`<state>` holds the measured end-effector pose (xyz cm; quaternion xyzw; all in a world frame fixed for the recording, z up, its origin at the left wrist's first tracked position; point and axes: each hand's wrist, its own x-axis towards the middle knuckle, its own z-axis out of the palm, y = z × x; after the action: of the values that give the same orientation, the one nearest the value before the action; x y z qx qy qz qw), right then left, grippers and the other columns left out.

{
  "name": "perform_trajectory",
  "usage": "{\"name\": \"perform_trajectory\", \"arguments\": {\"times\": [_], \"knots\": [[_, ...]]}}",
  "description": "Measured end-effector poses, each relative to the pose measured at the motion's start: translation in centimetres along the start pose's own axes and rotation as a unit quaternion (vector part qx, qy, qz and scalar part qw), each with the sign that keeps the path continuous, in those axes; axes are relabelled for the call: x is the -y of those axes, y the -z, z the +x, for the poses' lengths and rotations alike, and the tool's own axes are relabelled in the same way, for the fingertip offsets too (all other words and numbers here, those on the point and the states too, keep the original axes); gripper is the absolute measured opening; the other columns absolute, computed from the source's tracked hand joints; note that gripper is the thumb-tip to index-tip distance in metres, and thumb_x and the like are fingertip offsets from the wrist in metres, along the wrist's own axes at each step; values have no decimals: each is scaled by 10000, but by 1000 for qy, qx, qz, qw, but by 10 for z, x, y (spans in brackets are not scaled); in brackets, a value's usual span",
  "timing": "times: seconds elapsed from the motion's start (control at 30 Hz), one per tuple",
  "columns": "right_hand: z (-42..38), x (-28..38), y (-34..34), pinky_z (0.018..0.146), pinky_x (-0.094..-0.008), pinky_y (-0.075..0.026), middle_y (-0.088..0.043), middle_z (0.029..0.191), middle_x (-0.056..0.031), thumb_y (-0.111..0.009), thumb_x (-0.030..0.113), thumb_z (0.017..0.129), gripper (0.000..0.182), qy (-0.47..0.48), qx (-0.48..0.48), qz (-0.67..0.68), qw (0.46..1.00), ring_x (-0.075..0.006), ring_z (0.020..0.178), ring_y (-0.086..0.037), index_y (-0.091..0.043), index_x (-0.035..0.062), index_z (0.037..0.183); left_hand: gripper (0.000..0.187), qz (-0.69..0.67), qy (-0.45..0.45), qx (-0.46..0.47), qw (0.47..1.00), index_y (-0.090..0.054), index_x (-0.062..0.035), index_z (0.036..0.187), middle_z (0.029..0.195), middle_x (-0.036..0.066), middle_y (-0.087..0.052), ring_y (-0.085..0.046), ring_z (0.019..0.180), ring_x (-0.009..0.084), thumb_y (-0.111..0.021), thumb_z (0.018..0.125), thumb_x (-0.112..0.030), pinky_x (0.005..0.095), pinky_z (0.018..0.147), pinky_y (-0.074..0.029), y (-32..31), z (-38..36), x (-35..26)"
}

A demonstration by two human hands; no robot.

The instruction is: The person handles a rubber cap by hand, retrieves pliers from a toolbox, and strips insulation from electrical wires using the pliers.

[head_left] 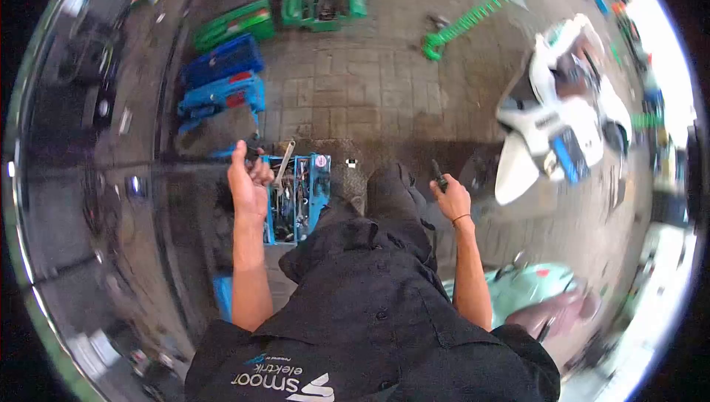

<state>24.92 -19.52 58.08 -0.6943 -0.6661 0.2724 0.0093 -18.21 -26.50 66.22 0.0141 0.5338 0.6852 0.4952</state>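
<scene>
My right hand [452, 199] is closed around a slim dark hand tool [439, 176], which points forward; blur hides its exact kind. On the other side, my left hand [249, 184] is raised with its fingers curled. A dark shape shows by its fingertips, but I cannot make out what it is. Just right of that hand, and partly behind it, stands an open blue toolbox [318, 187] full of mixed metal tools. A long pale tool handle [284, 161] leans up out of the box.
Blue toolboxes [222, 62] and green toolboxes [235, 25] line the floor ahead on the left. White scooter bodywork [558, 117] is at right, with a pale green scooter [529, 287] nearer. A green coiled hose [473, 21] crosses the far floor. Dark shelving runs along the left.
</scene>
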Motion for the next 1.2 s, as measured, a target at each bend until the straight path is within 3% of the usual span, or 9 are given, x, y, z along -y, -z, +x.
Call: {"name": "perform_trajectory", "arguments": {"times": [0.2, 0.33, 0.43, 0.57, 0.7, 0.83, 0.9, 1.03, 1.2], "knots": [[201, 81, 21, 858, -501, -535, -736, 1046, -220, -815, 476, 806, 536, 136, 103, -49, 984, -432, 1019, -686, -731, 58, 1130, 407, -175, -110, -234, 950, -523, -45, 916, 604, -39, -275, -273, 559, 97, -569, 1043, -428, 312, 561, -260, 35, 35, 14], [350, 153, -10, 864, -514, -535, -733, 1013, -230, -807, 471, 801, 515, 256, 191, -202, 926, -428, 1015, -690, -725, 75, 1121, 364, -218, -175, -388, 878, -543, -65, 999, 606, -47, -299, -275, 563, 105, -582, 1029, -426, 308, 586, -282, 28, 66, 92], [463, 202, -47, 821, -539, -534, -725, 952, -238, -765, 463, 832, 494, 421, 240, -286, 827, -446, 958, -690, -681, 55, 1097, 371, -369, -140, -556, 731, -541, -74, 999, 608, -40, -312, -296, 563, 110, -587, 1021, -441, 311, 588, -295, -20, 111, 151], [549, 285, -75, 821, -546, -528, -722, 983, -236, -755, 350, 807, 551, 497, 295, -442, 687, -454, 969, -678, -584, 52, 1237, 388, -498, -168, -501, 688, -522, -89, 959, 597, -29, -339, -328, 568, 116, -578, 1012, -470, 332, 598, -332, -90, 147, 246], [594, 339, -152, 821, -550, -527, -721, 1018, -227, -762, 273, 790, 622, 589, 301, -479, 577, -457, 974, -673, -528, 79, 1333, 425, -608, -153, -543, 559, -534, -70, 924, 595, -35, -331, -307, 553, 116, -570, 1004, -486, 315, 590, -316, -129, 202, 309], [587, 348, -312, 842, -534, -527, -707, 1098, -224, -773, 222, 788, 668, 691, 328, -476, 434, -448, 1029, -662, -494, 79, 1378, 487, -709, -181, -497, 467, -580, -50, 901, 591, -27, -348, -326, 562, 128, -586, 969, -532, 303, 595, -323, -117, 276, 433], [600, 327, -427, 869, -513, -526, -676, 1202, -215, -763, 158, 796, 679, 717, 321, -517, 339, -431, 1087, -646, -468, 84, 1403, 489, -741, -242, -521, 349, -585, -48, 886, 609, -8, -376, -343, 581, 135, -587, 971, -529, 308, 595, -327, -90, 323, 482], [578, 283, -603, 870, -490, -533, -640, 1222, -203, -738, 80, 780, 619, 762, 284, -578, 70, -401, 1046, -648, -528, 92, 1363, 514, -741, -292, -570, 201, -566, 5, 974, 637, -2, -325, -297, 602, 121, -562, 983, -509, 304, 584, -272, -34, 401, 547], [600, 264, -698, 901, -481, -545, -602, 1291, -206, -722, -5, 682, 716, 829, 292, -475, 38, -416, 1100, -635, -540, 105, 1366, 520, -717, -454, -477, 229, -567, 33, 974, 644, -1, -317, -282, 597, 127, -565, 984, -487, 304, 582, -269, 16, 503, 617]]}}
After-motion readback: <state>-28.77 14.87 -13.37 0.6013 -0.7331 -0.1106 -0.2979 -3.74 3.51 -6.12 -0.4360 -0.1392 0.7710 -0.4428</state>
